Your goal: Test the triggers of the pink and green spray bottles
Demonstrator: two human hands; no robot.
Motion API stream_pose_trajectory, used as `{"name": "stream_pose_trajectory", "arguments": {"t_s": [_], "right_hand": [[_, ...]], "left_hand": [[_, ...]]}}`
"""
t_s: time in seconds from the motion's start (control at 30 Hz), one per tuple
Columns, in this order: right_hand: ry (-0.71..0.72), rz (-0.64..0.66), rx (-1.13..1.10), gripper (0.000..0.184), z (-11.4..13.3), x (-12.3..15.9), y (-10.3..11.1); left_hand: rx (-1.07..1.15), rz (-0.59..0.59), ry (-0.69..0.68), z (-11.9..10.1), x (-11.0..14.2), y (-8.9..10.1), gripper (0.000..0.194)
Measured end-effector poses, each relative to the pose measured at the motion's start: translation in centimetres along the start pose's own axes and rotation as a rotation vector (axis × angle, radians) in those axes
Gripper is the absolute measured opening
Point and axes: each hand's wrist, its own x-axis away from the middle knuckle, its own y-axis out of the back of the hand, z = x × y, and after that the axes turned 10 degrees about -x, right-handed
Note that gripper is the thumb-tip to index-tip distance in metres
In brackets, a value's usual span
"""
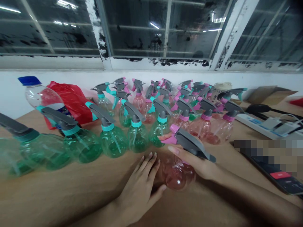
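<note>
A clear pink spray bottle (176, 176) with a grey and pink trigger head stands on the table in front of me. My right hand (196, 157) is closed around its neck, just below the trigger head; part of the grip is hidden behind the bottle. Flat on the table to the left of that bottle lies my left hand (143, 186), fingers stretched out and holding nothing. Ahead of it runs a row of green spray bottles (113, 142) with grey and turquoise heads. Further right stand pink spray bottles (201, 126) with grey and pink heads.
Several more spray bottles crowd together towards the wall. A large blue-capped plastic bottle (39, 94) and a red plastic bag (75, 104) sit at back left. On the right are a white power strip (258, 126) and a phone (276, 170).
</note>
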Motion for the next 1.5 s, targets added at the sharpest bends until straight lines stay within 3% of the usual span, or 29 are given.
{"name": "stream_pose_trajectory", "arguments": {"t_s": [0.53,0.77,0.97,1.23,1.5], "right_hand": [[-0.004,0.012,-0.043,0.03,0.4,0.0,-0.1],[0.082,-0.013,-0.005,0.025,0.7,-0.2,-0.2],[0.084,-0.097,0.091,0.008,0.0,0.2,0.3],[0.016,-0.049,0.056,0.029,-0.5,0.0,0.4],[0.0,-0.057,0.043,0.026,0.2,0.0,0.1]], "left_hand": [[-0.025,0.009,-0.01,0.0,-0.1,0.1,0.058],[-0.068,-0.025,-0.02,0.0,0.0,-0.4,0.059],[-0.098,-0.041,-0.036,0.2,0.0,-0.5,0.06],[-0.127,-0.034,-0.044,0.1,0.1,-0.4,0.059],[-0.125,-0.044,-0.044,0.2,0.1,-0.6,0.059]]}}
